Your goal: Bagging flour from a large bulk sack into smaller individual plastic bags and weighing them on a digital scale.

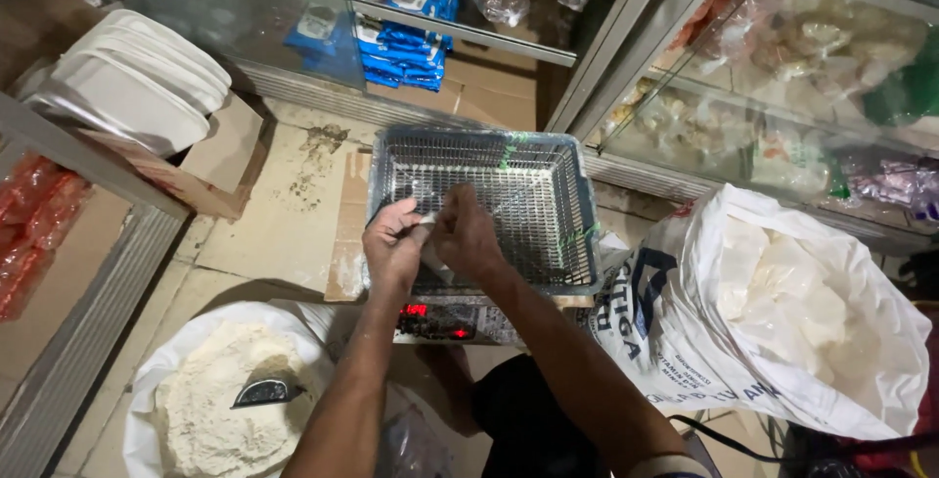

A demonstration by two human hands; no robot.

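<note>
Hands (430, 238) meet over grey basket (548, 160), hiding something small and pale.

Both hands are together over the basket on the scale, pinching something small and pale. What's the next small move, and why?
Probably ease the bag mouth apart. The left hand and right hand pinch what looks like a thin clear bag between them, above the basket on the lit scale. It looks flat and unopened, though that is hard to tell. The scoop lies unused in the flour by the left arm.
</note>
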